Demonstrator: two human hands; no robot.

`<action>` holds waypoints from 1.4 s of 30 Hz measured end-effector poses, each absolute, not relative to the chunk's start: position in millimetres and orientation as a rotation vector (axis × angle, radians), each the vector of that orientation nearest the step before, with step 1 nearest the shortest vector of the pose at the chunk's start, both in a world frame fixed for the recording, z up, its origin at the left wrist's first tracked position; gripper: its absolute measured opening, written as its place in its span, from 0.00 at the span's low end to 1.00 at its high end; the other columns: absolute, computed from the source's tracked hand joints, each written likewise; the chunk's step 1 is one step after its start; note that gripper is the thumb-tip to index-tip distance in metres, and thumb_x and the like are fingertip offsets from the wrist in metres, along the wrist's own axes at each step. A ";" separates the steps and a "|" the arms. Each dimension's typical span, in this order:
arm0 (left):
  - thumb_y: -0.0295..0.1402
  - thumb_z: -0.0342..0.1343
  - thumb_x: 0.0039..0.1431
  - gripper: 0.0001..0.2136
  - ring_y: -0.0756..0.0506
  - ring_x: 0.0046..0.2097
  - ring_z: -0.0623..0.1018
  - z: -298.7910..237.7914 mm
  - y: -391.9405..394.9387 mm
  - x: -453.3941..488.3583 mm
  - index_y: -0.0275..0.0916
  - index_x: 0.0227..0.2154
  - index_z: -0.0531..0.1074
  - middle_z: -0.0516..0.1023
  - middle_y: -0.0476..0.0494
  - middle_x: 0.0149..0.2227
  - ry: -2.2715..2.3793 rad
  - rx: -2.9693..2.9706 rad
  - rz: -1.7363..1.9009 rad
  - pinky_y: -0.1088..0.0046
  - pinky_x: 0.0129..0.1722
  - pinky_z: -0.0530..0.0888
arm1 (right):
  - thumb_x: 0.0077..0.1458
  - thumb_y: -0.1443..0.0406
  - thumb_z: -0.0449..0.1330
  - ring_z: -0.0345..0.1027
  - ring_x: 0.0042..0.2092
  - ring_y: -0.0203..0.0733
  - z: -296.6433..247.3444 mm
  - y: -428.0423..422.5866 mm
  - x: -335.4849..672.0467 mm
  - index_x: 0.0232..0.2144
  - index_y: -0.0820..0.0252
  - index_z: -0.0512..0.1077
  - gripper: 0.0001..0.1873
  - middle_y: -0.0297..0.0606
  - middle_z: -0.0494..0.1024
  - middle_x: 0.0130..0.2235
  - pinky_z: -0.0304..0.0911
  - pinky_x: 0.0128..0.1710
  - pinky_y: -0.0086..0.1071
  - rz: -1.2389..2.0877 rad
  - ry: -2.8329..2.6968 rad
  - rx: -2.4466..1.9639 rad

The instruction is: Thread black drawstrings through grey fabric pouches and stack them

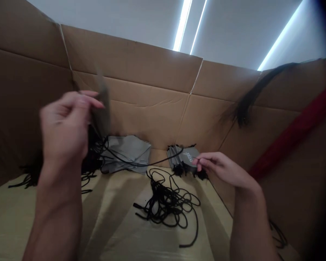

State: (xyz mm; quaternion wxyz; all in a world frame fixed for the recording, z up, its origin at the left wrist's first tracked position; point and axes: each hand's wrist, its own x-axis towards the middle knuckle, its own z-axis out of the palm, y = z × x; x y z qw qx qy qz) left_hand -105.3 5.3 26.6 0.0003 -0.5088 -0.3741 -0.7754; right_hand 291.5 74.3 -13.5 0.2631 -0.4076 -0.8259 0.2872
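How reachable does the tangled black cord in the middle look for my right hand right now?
Probably yes: the right hand hovers close by, and nothing visible covers the tangled black cord. Its fingertips look pinched; whether on something is unclear.

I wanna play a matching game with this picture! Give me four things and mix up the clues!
Things:
1. tangled black cord
2. red strip
3. lettered stack
4. left hand

Clues:
A. grey, by the back cardboard wall
B. raised, with a blurred grey piece
C. loosely looped on the pale yellow surface
D. slanting at the picture's right side

Pairs: 1-C, 2-D, 3-A, 4-B
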 end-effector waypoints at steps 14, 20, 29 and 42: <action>0.33 0.49 0.78 0.15 0.40 0.65 0.72 16.4 -22.2 -14.3 0.40 0.36 0.79 0.76 0.38 0.57 -0.998 -2.692 -1.609 0.63 0.59 0.74 | 0.67 0.72 0.57 0.77 0.37 0.39 2.3 16.4 256.2 0.46 0.50 0.84 0.18 0.33 0.85 0.38 0.70 0.39 0.34 -0.078 -1.865 -0.794; 0.32 0.48 0.78 0.15 0.41 0.67 0.70 14.6 -25.4 -11.5 0.40 0.38 0.79 0.75 0.38 0.58 -0.950 -2.728 -1.573 0.64 0.63 0.72 | 0.65 0.75 0.55 0.78 0.37 0.38 3.5 15.9 251.9 0.46 0.51 0.84 0.21 0.33 0.85 0.37 0.70 0.39 0.33 -0.061 -1.905 -0.783; 0.32 0.48 0.79 0.14 0.40 0.70 0.67 13.2 -22.6 -13.7 0.41 0.41 0.79 0.72 0.37 0.61 -0.984 -2.723 -1.561 0.61 0.65 0.70 | 0.59 0.76 0.52 0.75 0.32 0.37 5.4 12.9 250.8 0.39 0.56 0.81 0.19 0.32 0.82 0.32 0.68 0.35 0.30 -0.033 -1.958 -0.795; 0.31 0.49 0.78 0.14 0.38 0.69 0.70 12.0 -17.1 -16.1 0.40 0.40 0.81 0.70 0.36 0.66 -0.917 -2.699 -1.629 0.55 0.68 0.73 | 0.53 0.78 0.47 0.71 0.30 0.37 8.2 13.6 243.7 0.33 0.55 0.75 0.19 0.31 0.77 0.28 0.63 0.33 0.30 0.066 -2.143 -0.862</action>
